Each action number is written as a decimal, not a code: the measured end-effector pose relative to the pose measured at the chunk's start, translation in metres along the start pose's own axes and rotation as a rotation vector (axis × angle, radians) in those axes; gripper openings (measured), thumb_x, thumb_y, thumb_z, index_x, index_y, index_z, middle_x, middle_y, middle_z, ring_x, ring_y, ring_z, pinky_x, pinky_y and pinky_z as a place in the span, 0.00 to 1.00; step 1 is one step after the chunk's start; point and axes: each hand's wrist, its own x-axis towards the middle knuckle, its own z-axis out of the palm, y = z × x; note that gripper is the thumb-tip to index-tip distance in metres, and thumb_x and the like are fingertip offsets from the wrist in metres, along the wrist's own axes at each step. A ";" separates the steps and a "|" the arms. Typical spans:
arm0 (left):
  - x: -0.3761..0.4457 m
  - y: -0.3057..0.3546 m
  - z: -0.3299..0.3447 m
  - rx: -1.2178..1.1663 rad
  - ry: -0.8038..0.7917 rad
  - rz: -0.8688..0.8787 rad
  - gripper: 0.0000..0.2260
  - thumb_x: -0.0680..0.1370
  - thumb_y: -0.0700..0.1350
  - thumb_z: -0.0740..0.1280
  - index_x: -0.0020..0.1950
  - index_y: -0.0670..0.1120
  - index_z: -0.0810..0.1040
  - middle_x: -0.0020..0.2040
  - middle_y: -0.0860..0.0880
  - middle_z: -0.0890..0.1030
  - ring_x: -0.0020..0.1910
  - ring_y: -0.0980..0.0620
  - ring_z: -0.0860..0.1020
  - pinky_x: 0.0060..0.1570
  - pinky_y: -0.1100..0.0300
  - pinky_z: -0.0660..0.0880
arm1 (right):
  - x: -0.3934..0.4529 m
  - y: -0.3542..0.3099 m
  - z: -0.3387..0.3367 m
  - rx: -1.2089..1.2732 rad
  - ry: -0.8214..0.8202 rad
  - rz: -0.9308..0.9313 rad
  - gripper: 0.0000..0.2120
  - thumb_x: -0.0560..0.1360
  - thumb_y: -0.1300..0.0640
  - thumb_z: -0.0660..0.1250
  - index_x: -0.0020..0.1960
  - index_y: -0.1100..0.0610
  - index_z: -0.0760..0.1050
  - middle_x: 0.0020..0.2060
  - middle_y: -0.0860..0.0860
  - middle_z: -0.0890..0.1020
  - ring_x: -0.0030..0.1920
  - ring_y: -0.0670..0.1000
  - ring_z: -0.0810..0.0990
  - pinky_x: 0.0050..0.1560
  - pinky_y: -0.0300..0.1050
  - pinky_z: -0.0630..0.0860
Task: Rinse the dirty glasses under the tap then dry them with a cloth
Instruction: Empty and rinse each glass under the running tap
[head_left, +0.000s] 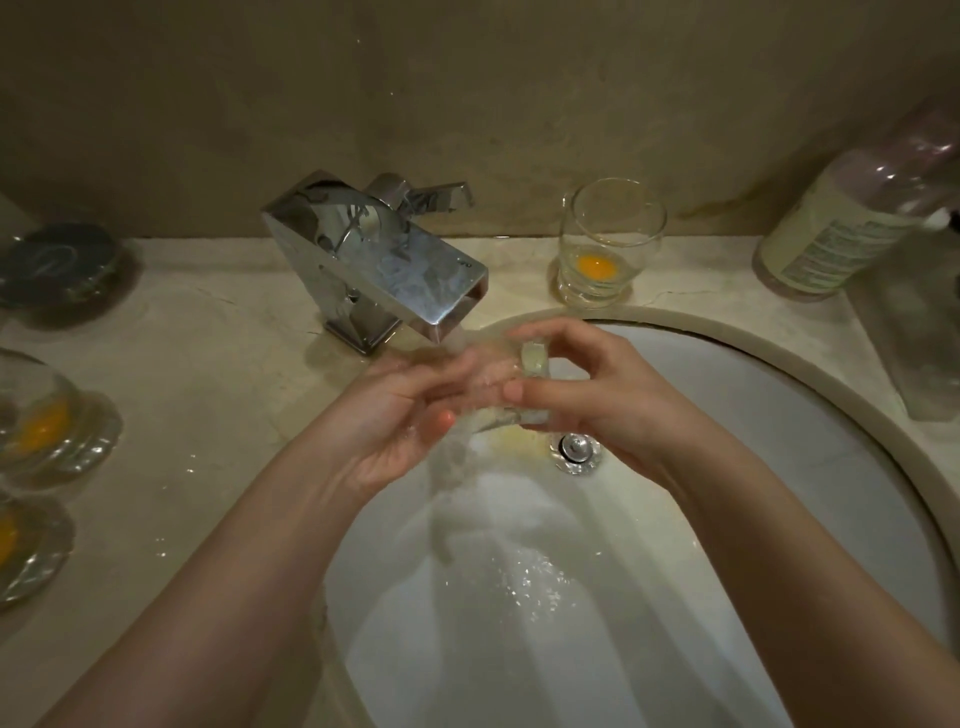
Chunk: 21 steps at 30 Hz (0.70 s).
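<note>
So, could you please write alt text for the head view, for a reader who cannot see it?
Two hands, left hand and right hand, hold a clear glass on its side under a running tap over a white sink. Another glass with yellow residue stands on the counter behind.

Four glasses, one held under the water (511, 384), one by the wall (605, 244), two at left (44, 415) (21, 545), two hands (400, 415) (602, 400), one tap (374, 260), one sink (779, 467), one bottle (852, 223), one dark round lid (57, 265), one drain plug (576, 449)
</note>
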 end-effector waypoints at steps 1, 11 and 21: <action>-0.001 0.000 0.000 -0.003 -0.005 -0.008 0.16 0.68 0.40 0.67 0.54 0.35 0.80 0.46 0.41 0.86 0.40 0.51 0.86 0.18 0.71 0.71 | 0.000 -0.001 -0.001 0.024 -0.007 0.026 0.17 0.70 0.63 0.74 0.57 0.53 0.79 0.57 0.55 0.80 0.44 0.49 0.84 0.46 0.51 0.83; 0.000 -0.008 0.006 0.056 0.036 -0.039 0.16 0.67 0.41 0.68 0.53 0.37 0.81 0.44 0.43 0.85 0.41 0.50 0.86 0.20 0.74 0.69 | 0.001 0.000 -0.001 0.011 0.002 -0.006 0.14 0.75 0.62 0.70 0.60 0.55 0.80 0.54 0.54 0.84 0.50 0.51 0.84 0.48 0.45 0.81; -0.001 -0.006 0.008 0.030 0.035 -0.035 0.16 0.66 0.39 0.68 0.53 0.39 0.81 0.46 0.44 0.86 0.40 0.53 0.85 0.19 0.74 0.69 | 0.001 0.002 -0.003 -0.113 -0.012 -0.087 0.14 0.73 0.60 0.72 0.58 0.53 0.77 0.54 0.55 0.81 0.52 0.49 0.82 0.44 0.42 0.81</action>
